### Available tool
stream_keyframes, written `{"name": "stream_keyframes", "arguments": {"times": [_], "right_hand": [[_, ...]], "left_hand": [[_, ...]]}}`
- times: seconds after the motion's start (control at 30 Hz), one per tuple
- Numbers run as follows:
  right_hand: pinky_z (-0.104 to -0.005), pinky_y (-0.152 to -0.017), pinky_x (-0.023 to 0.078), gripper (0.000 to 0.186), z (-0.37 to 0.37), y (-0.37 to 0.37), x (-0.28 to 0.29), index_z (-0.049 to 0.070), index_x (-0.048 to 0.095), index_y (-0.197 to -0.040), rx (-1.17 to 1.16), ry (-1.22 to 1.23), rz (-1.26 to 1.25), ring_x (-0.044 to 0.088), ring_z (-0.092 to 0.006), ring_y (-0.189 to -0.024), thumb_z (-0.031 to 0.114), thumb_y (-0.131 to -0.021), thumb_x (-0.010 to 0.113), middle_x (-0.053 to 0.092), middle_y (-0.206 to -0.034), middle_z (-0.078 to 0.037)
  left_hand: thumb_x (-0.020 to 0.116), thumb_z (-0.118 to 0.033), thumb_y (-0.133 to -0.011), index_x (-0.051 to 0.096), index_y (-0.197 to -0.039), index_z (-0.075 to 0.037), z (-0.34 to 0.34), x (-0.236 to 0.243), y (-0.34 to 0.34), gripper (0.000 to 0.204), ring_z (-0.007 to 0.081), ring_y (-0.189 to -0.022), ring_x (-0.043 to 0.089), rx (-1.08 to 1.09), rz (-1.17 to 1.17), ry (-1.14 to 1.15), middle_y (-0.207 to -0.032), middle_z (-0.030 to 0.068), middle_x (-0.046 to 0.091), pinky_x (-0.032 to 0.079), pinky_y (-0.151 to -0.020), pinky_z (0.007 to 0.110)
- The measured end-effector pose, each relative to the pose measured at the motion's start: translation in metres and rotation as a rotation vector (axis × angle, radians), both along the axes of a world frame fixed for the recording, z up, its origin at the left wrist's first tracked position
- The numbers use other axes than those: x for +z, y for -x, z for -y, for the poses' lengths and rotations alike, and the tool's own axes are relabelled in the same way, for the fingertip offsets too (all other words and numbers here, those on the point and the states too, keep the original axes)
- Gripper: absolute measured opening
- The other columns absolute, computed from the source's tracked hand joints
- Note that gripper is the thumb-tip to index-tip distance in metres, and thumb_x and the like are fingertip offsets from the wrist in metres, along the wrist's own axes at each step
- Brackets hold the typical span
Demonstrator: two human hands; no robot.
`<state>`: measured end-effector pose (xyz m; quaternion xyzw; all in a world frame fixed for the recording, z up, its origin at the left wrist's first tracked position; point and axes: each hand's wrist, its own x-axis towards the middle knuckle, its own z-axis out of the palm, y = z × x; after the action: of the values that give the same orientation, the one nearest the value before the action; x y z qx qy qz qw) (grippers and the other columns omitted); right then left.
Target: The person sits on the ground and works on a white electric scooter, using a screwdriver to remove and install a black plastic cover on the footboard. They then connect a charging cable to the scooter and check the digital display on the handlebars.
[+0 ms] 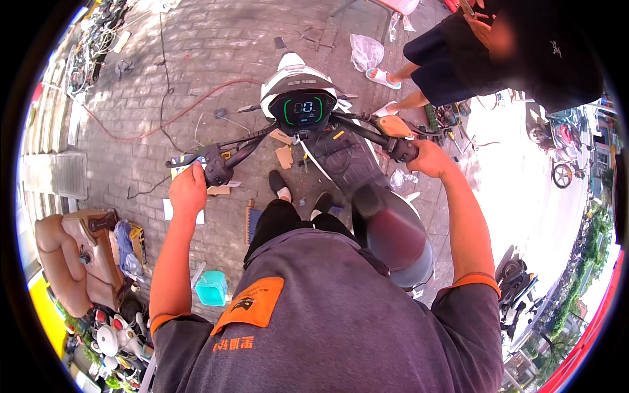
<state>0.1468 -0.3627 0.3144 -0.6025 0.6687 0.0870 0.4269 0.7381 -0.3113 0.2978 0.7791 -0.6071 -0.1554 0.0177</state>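
A white and black motor scooter (335, 157) stands in front of me and to my right, its dash display (304, 110) lit with a green outline. My left hand (188, 190) is wrapped round the left handlebar grip, next to the switch housing (217, 173). Round the right grip, my right hand (430, 159) is closed too, beside the right switch housing (402, 150); an orange piece (394, 126) sits on the bar just ahead of it. The dark reddish seat (393, 239) lies beside my right hip. Both grips are mostly hidden by my fingers.
A person in dark clothes (452, 62) stands ahead on the right. A red hose (164, 128) and dark cable cross the brick paving. At left are a brown sofa (75, 262) and a teal bin (211, 288). Cardboard scraps (284, 157) and a plastic bag (366, 52) lie around the scooter.
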Motion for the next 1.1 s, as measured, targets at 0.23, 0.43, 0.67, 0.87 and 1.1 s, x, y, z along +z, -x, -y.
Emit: {"name": "stream_keyframes", "arguments": {"times": [0.23, 0.43, 0.67, 0.87, 1.1], "right_hand": [[-0.0406, -0.091, 0.054, 0.055, -0.017, -0.001, -0.006, 0.0, 0.071, -0.118, -0.072, -0.005, -0.053, 0.071, -0.0321, -0.094, 0.021, -0.069, 0.081, 0.076, -0.101, -0.018], [-0.044, -0.092, 0.054, 0.057, -0.022, -0.015, 0.001, 0.0, 0.068, -0.123, 0.025, 0.238, -0.172, 0.07, -0.0378, -0.101, 0.02, -0.071, 0.081, 0.074, -0.106, -0.019], [-0.0507, -0.114, 0.043, 0.075, -0.081, -0.093, 0.015, 0.01, 0.053, -0.151, -0.124, 0.782, -0.479, 0.052, -0.0391, -0.134, 0.009, -0.079, 0.075, 0.055, -0.144, -0.018], [-0.0559, -0.122, 0.03, 0.099, -0.098, -0.105, -0.017, 0.006, 0.032, -0.163, -0.17, 0.858, -0.499, 0.042, -0.0397, -0.146, 0.016, -0.077, 0.079, 0.047, -0.152, -0.02], [-0.0614, -0.124, 0.019, 0.111, -0.099, -0.105, -0.032, 0.003, 0.022, -0.166, -0.18, 0.882, -0.475, 0.034, -0.0372, -0.154, 0.025, -0.076, 0.081, 0.04, -0.159, -0.021]], "left_hand": [[0.041, -0.043, -0.112, 0.074, -0.089, -0.005, 0.01, 0.008, 0.002, 0.055, 0.0475, -0.081, 0.07, -0.096, -0.021, 0.017, -0.084, 0.0242, 0.073, 0.053, -0.074, 0.057], [0.044, -0.04, -0.112, 0.074, -0.09, -0.005, 0.005, 0.0, -0.01, 0.051, 0.0468, -0.078, 0.069, -0.117, -0.105, 0.068, -0.082, 0.0239, 0.072, 0.053, -0.071, 0.055], [0.052, -0.034, -0.109, 0.07, -0.088, -0.004, 0.002, 0.005, -0.008, 0.041, 0.0442, -0.075, 0.068, -0.156, -0.119, 0.177, -0.081, 0.0207, 0.07, 0.053, -0.067, 0.052], [0.056, -0.031, -0.108, 0.067, -0.085, -0.005, 0.003, -0.003, -0.006, 0.036, 0.0427, -0.072, 0.067, -0.178, -0.142, 0.322, -0.076, 0.02, 0.068, 0.051, -0.065, 0.051], [0.053, -0.038, -0.108, 0.071, -0.089, -0.008, -0.003, -0.012, -0.005, 0.039, 0.0424, -0.076, 0.068, -0.105, -0.015, 0.334, -0.079, 0.017, 0.071, 0.052, -0.065, 0.05]]}}
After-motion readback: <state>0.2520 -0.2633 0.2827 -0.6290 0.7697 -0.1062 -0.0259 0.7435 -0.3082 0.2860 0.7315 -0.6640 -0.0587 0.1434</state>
